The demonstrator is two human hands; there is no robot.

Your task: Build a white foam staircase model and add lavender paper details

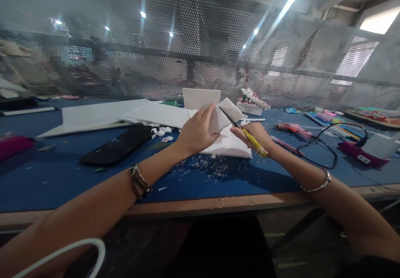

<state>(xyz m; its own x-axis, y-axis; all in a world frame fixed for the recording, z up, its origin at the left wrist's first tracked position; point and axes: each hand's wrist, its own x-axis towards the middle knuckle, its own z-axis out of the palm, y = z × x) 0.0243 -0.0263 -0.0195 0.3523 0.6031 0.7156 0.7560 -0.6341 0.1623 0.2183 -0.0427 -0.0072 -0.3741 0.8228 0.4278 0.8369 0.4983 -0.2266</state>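
My left hand [197, 130] is closed on a white foam sheet [218, 120], thumb in front and fingers behind. In my right hand [254, 135] is a pair of scissors [229, 117] with yellow handles, its dark blades pointing up and left across the sheet. A second flap of white sheet [231, 107] sticks up beyond the blades; whether it is one piece with the held sheet I cannot tell. Under both hands lies a white foam slab [234, 147] on the blue table. Fine white crumbs [215, 165] are scattered in front of it.
To the left lie a black phone [117, 147] and large white sheets [103, 113]. Behind stand an upright white board [201, 98] and a small decorated model [251, 99]. A pink glue gun [293, 129] with a black cord and a purple pouch [362, 155] lie right.
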